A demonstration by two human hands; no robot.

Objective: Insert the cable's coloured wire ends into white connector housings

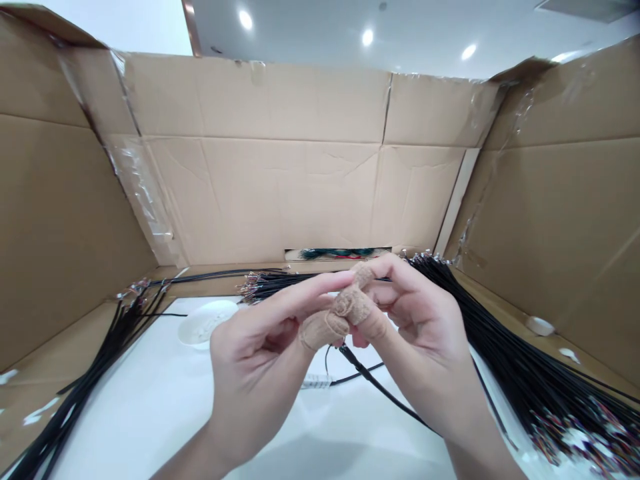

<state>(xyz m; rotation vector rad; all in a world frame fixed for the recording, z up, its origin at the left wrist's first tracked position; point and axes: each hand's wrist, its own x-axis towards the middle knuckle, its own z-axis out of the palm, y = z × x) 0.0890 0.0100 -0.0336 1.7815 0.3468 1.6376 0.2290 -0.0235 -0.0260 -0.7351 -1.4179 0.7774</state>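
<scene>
Against the left cardboard wall (65,233) lies a loose bundle of black cables (105,373), spilling onto the white desk (150,407), with a single strand running from it toward the middle. Beyond it sits a round white dish (206,323), and a further bunch of black cables with small metal ends (265,285) points left along the far cardboard wall (280,200). In the middle, the left hand (257,373) and right hand (420,327) meet, their fingers closed together, several wearing tan fabric covers (325,330). A thin black cable (373,370) rises into the pinch, and its tip is hidden, so I cannot tell which hand actually grips it. From the fingers it lies toward the near right, its long axis slanting down under the right hand, which is the nearer to it along its length. A white label (316,381) sits on a strand just below the left hand. Farther right, a large heap of black cables (515,347) fans toward the near corner, its colored ends bunched there.
</scene>
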